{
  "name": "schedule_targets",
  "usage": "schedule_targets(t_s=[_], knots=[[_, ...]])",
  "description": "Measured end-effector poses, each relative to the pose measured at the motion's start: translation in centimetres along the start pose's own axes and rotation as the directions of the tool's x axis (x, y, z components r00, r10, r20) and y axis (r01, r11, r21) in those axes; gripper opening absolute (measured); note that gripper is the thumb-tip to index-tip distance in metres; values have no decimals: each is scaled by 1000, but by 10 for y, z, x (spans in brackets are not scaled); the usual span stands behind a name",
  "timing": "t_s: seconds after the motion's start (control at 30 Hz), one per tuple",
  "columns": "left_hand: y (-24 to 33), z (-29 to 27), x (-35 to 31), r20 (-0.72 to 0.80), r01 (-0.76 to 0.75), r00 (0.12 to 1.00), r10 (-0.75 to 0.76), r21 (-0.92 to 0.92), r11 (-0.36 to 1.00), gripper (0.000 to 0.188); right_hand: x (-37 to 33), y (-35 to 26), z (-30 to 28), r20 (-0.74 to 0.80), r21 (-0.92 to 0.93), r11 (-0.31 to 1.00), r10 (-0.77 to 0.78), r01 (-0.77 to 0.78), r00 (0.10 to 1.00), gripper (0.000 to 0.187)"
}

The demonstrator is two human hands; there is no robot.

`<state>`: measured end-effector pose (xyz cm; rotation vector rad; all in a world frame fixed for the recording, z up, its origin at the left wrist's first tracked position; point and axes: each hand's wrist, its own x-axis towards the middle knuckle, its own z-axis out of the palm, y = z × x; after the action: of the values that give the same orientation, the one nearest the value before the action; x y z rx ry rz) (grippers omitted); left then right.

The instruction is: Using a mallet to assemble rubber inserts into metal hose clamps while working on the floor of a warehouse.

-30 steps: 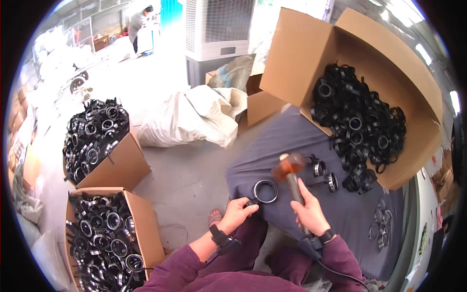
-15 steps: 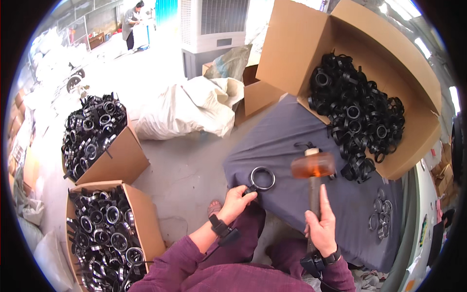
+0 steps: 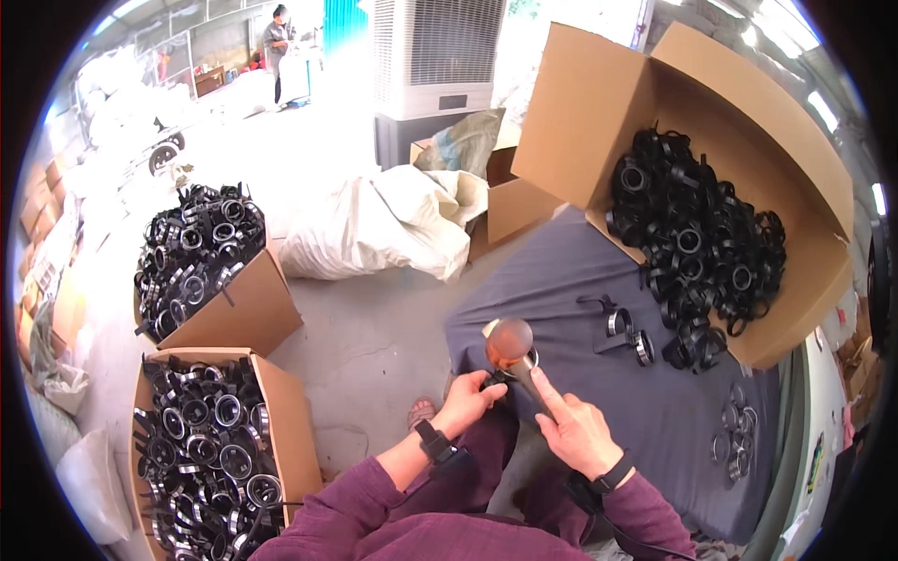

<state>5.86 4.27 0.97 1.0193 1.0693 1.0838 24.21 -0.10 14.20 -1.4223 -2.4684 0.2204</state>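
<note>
My left hand (image 3: 470,402) pinches the black tab of a ring-shaped part (image 3: 497,380) at the left edge of the dark cloth. The mallet (image 3: 511,344), with an amber head and a long handle, covers most of that ring; whether they touch I cannot tell. My right hand (image 3: 582,438) is closed round the handle, index finger stretched along it. Farther right on the cloth lie two black ring parts with silvery insides (image 3: 619,323). Several bare metal rings (image 3: 739,432) lie near the cloth's right side.
A large open carton (image 3: 814,280) spills black rings onto the cloth-covered surface (image 3: 599,421). To my left, two cartons (image 3: 292,421) are heaped with black-and-silver rings. A white sack (image 3: 374,224) and an air cooler (image 3: 435,65) stand ahead. Far off stands another person (image 3: 277,51).
The mallet has swung left and down over the ring in my left hand. Two ring parts behind it now show fully. The whole view has shifted slightly.
</note>
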Motion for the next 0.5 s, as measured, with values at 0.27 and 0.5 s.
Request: schedule_targets(t_s=[0.27,0.5], knots=[[4,-1,6,-35,-95,994,108,267,959,25,45,11,-12,122,150,974,150,-167,981,71],[-1,-4,7,-7,-75,997,75,-13,997,24,47,26,-37,-196,448,889,199,-93,960,69]])
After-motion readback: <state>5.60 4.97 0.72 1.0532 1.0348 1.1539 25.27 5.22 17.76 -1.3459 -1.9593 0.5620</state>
